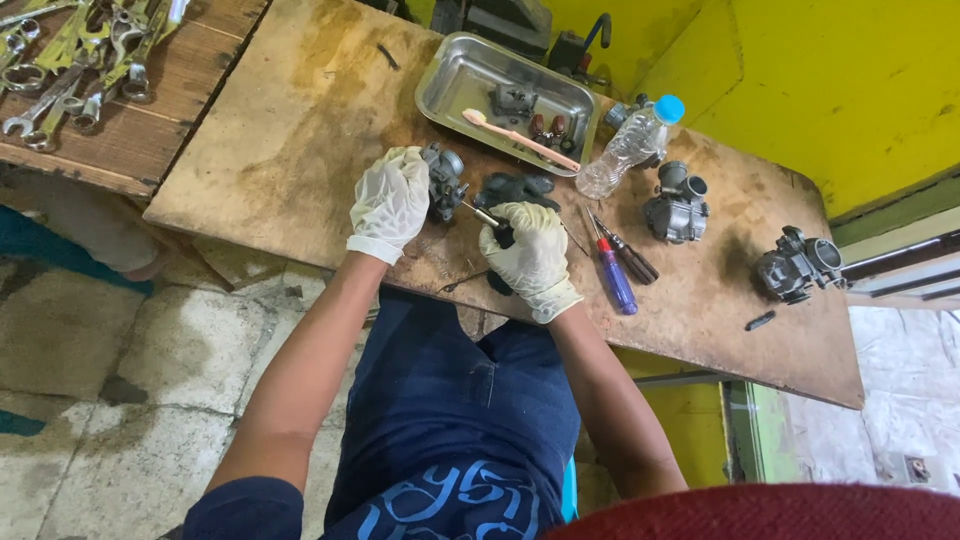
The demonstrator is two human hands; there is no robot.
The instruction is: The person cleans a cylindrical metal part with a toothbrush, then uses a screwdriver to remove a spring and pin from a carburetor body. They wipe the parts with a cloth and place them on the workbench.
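Your right hand (pixel 528 255) wears a white glove and is closed around a screwdriver (pixel 494 226) with a dark handle. Its thin metal tip points at the small gray carburetor (pixel 444 182) that your left hand (pixel 392 200) grips. That hand wears a white glove too, and its fingers are curled tight on the left side of the part, holding it up on the wooden bench (pixel 290 150). Just behind the screwdriver lies a dark lumpy part (pixel 516 187) on the wood. Just to the right of your right hand lie a blue-handled screwdriver (pixel 614 277) and a dark one (pixel 628 252), side by side. A bit farther right sits a second carburetor (pixel 677 207), and a third one (pixel 798 264) sits near the right end of the bench, with a small black piece (pixel 760 320) close to it. Past your hands lies a clear plastic bottle (pixel 632 144) with a blue cap, on its side. Next to it is a shiny metal tray (pixel 450 85) with a toothbrush (pixel 520 138) and some small parts in it. Far off at the top left, lots of wrenches (pixel 75 60) lie on a darker board.
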